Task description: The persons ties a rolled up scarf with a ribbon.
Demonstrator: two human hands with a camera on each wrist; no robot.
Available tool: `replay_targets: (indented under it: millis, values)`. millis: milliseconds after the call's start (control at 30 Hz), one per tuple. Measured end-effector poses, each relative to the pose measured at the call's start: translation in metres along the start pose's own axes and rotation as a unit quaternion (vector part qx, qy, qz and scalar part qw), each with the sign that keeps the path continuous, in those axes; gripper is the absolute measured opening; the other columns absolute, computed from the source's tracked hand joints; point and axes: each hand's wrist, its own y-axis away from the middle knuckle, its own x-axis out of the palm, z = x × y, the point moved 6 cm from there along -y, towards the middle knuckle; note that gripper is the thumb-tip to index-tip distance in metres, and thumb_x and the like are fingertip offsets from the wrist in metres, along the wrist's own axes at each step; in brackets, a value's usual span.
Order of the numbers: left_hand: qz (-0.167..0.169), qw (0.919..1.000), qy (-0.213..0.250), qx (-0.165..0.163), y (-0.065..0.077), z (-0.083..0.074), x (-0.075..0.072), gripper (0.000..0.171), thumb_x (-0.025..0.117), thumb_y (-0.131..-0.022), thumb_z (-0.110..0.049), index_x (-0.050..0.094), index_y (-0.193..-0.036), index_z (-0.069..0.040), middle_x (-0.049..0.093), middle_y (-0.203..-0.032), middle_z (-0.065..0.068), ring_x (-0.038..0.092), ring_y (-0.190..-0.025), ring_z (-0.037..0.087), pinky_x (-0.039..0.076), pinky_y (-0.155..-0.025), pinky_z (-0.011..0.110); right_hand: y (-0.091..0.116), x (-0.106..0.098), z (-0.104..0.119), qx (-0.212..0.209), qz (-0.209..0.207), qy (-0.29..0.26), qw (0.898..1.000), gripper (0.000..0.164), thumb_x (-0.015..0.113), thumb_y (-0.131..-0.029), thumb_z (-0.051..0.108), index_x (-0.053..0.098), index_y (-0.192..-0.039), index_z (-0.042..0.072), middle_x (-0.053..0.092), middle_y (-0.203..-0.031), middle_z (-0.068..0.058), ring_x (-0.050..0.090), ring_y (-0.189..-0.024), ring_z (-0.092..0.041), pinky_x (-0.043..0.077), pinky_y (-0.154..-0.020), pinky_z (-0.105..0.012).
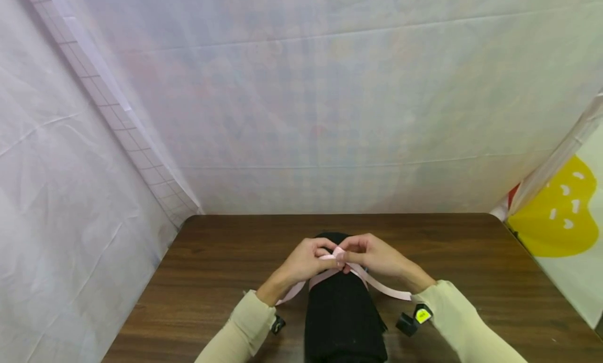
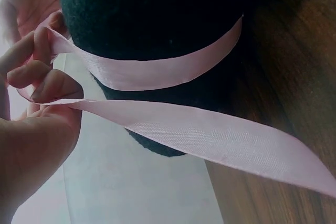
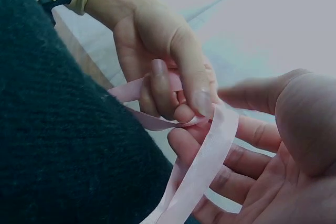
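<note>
A pink satin ribbon (image 1: 383, 290) goes around a rolled black cloth (image 1: 344, 316), and its two loose tails hang out to either side. Over the top of the roll, my left hand (image 1: 306, 261) pinches the ribbon between thumb and bent fingers, also plain in the left wrist view, where one tail (image 2: 210, 135) runs off to the right. My right hand (image 1: 374, 256) meets it there and grips the ribbon at the crossing with thumb and fingertips. In the right wrist view a ribbon strip (image 3: 210, 156) crosses the right hand's fingers. Fingers partly hide the crossing itself.
The roll lies lengthwise on a dark brown wooden table (image 1: 212, 263). White sheeting (image 1: 301, 117) hangs behind the table and at its left. At the right edge hangs a cloth with a yellow shape (image 1: 556, 222). Small dark devices are strapped at both wrists.
</note>
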Motion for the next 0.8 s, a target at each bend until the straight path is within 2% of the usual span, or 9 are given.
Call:
replay_targets:
  millis: [133, 267, 400, 567, 667, 800]
  values:
    - [-0.015, 0.9999, -0.003, -0.004, -0.0013, 0.0011, -0.0001, 0.020, 0.076, -0.087, -0.022, 0.070, -0.104, -0.012, 0.075, -0.079, 0.000, 0.066, -0.073, 0.008, 0.049, -0.067, 0.023, 0.0013, 0.0025, -0.0015, -0.004, 0.000, -0.028, 1.000, 0.021, 0.068, -0.093, 0.010, 0.066, -0.108, -0.003, 0.070, -0.096, -0.015, 0.068, -0.086, -0.020, 0.056, -0.080, -0.032]
    - [-0.027, 0.9996, 0.008, -0.007, -0.0015, 0.0014, 0.0002, 0.017, 0.075, -0.088, -0.021, 0.070, -0.101, -0.011, 0.074, -0.076, 0.002, 0.064, -0.071, 0.009, 0.047, -0.067, 0.022, 0.0008, 0.0040, -0.0035, -0.011, -0.016, -0.031, 0.999, 0.024, 0.073, -0.088, 0.005, 0.064, -0.108, -0.005, 0.069, -0.099, -0.019, 0.069, -0.087, -0.016, 0.057, -0.077, -0.029]
    - [-0.035, 0.9992, 0.017, -0.009, 0.0002, 0.0006, 0.0004, 0.017, 0.075, -0.087, -0.021, 0.070, -0.100, -0.011, 0.073, -0.075, 0.004, 0.063, -0.068, 0.009, 0.047, -0.065, 0.021, -0.0004, 0.0042, -0.0068, -0.002, -0.051, -0.003, 0.999, 0.024, 0.077, -0.085, 0.008, 0.066, -0.105, -0.002, 0.070, -0.096, -0.017, 0.068, -0.083, -0.015, 0.056, -0.074, -0.027]
    - [-0.037, 0.9990, 0.023, 0.008, 0.0014, -0.0008, 0.0018, 0.016, 0.073, -0.089, -0.019, 0.069, -0.100, -0.008, 0.072, -0.074, 0.004, 0.062, -0.066, 0.009, 0.046, -0.061, 0.020, 0.0006, 0.0042, -0.0084, 0.010, -0.096, 0.027, 0.995, 0.021, 0.079, -0.083, 0.009, 0.068, -0.098, 0.000, 0.070, -0.090, -0.009, 0.065, -0.078, -0.013, 0.054, -0.070, -0.025]
    - [-0.039, 0.9987, 0.027, 0.019, 0.0009, -0.0007, 0.0028, 0.016, 0.070, -0.092, -0.018, 0.068, -0.099, -0.005, 0.073, -0.078, 0.007, 0.062, -0.068, 0.009, 0.046, -0.060, 0.020, 0.0027, 0.0050, -0.0081, 0.017, -0.110, 0.023, 0.994, 0.020, 0.079, -0.082, 0.007, 0.068, -0.096, -0.001, 0.070, -0.089, -0.008, 0.064, -0.077, -0.013, 0.053, -0.069, -0.025]
    - [-0.052, 0.9979, 0.036, 0.014, 0.0007, 0.0013, 0.0025, 0.018, 0.066, -0.095, -0.022, 0.069, -0.098, -0.005, 0.073, -0.086, 0.006, 0.061, -0.071, 0.009, 0.047, -0.062, 0.021, 0.0049, 0.0042, -0.0073, 0.020, -0.121, 0.050, 0.991, 0.014, 0.076, -0.080, 0.003, 0.067, -0.091, -0.001, 0.068, -0.085, -0.007, 0.062, -0.074, -0.012, 0.051, -0.067, -0.024]
